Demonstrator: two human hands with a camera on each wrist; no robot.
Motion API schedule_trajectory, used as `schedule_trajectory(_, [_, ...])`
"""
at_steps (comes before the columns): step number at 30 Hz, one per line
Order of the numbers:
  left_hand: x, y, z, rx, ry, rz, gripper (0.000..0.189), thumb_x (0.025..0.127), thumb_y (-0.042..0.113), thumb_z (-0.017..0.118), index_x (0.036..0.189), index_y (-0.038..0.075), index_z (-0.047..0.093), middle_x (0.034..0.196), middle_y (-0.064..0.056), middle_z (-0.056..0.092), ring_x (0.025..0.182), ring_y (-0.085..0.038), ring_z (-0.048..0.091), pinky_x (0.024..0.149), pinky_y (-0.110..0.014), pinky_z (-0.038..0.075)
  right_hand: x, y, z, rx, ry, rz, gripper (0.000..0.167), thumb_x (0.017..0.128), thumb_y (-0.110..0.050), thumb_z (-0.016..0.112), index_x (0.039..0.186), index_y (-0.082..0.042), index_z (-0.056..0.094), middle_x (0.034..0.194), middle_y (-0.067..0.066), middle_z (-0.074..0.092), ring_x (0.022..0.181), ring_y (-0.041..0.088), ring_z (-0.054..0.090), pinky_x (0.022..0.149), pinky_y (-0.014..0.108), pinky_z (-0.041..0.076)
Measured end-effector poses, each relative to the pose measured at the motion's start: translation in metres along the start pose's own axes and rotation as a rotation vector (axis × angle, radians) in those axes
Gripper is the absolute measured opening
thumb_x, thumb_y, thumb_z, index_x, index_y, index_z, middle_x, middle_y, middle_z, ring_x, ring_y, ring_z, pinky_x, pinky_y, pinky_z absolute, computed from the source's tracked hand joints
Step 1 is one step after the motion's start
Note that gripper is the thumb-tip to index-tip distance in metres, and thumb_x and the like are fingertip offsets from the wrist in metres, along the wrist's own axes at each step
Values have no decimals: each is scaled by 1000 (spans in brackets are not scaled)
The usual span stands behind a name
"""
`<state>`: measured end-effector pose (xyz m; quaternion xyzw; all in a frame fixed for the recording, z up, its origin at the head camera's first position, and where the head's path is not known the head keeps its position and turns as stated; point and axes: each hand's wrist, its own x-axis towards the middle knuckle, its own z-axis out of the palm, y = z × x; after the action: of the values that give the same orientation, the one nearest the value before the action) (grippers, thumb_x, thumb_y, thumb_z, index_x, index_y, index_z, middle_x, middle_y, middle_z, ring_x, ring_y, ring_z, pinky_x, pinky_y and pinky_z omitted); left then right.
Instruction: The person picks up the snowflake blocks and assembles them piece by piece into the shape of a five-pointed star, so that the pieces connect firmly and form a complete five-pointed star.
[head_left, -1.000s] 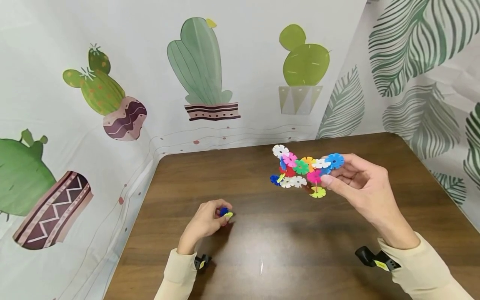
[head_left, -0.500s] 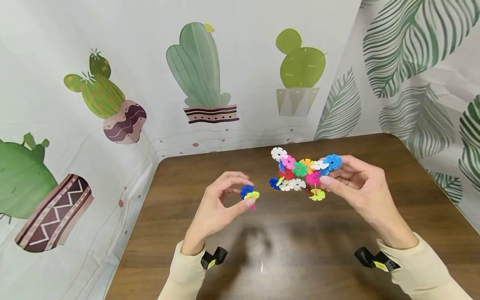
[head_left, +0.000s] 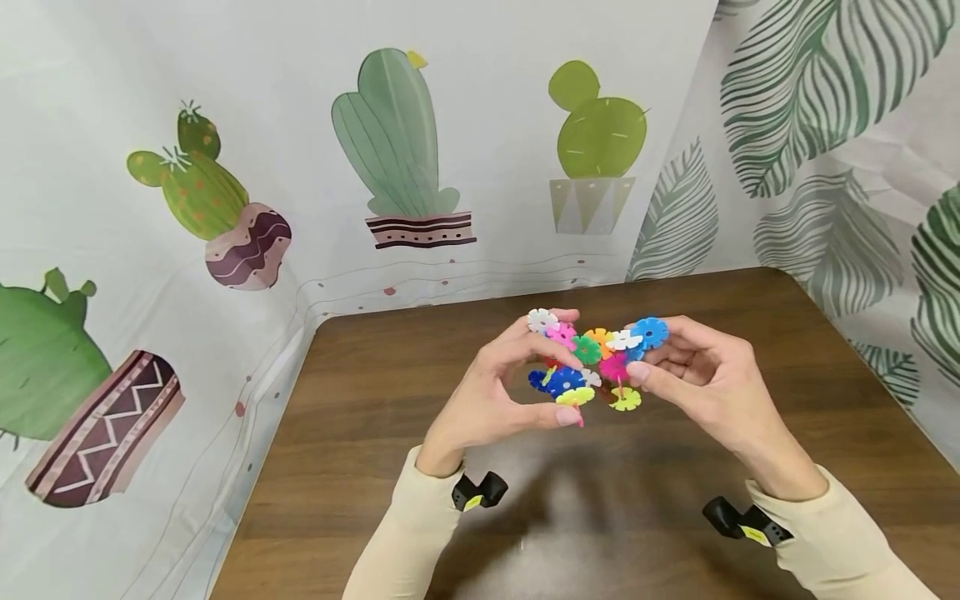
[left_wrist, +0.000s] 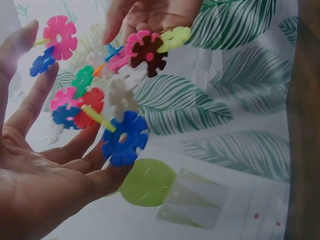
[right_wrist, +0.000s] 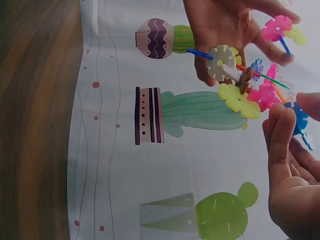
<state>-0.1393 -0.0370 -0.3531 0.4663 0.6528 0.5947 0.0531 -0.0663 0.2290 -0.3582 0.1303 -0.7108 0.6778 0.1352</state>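
Both hands are raised over the table, close together. My right hand (head_left: pixel 712 375) pinches the blue end of a chain of interlocked, multicoloured snowflake discs (head_left: pixel 587 350); white, pink, green, orange, red and yellow discs show in it. Between thumb and finger, my left hand (head_left: pixel 487 387) holds a small joined piece of snowflake discs (head_left: pixel 575 396), blue, yellow and pink. In the left wrist view this small piece (left_wrist: pixel 60 39) sits apart from the chain (left_wrist: pixel 89 109). The chain's far end lies inside the left hand's curve; whether those fingers touch it, I cannot tell.
Below the hands is a dark wooden table (head_left: pixel 360 467). A white cloth backdrop (head_left: pixel 510 100) printed with cacti and leaves stands behind and beside it. Each wrist wears a small black camera (head_left: pixel 480 492).
My left hand has risen from the table with the small disc piece and moved right, up to the chain. The right hand still holds the chain, shifted slightly left.
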Motion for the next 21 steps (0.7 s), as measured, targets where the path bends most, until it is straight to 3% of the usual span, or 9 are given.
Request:
schedule_trajectory(5, [2, -9, 5, -40, -11, -20, 55, 87, 53, 87, 120, 11, 72, 143, -8, 63, 135, -24, 58, 104, -40, 60, -1, 2, 0, 5, -18, 23, 35, 89, 12, 78, 120, 2, 69, 95, 3, 79, 77, 15, 75, 72, 22, 65])
schedule_trajectory(9, [1, -12, 8, -67, 2, -43, 57, 86, 53, 87, 120, 10, 72, 132, -12, 62, 126, -24, 58, 100, -41, 62, -1, 3, 0, -29, -34, 43, 37, 90, 11, 78, 124, 0, 68, 97, 2, 79, 78, 16, 76, 72, 23, 65])
schedule_trajectory(21, [-3, -15, 10, -99, 40, -89, 58, 87, 50, 88, 123, 8, 71, 130, -13, 60, 122, -20, 61, 99, -42, 64, -1, 5, 0, -32, -107, 86, 42, 92, 9, 76, 131, -2, 66, 107, 3, 78, 86, 16, 79, 77, 27, 67])
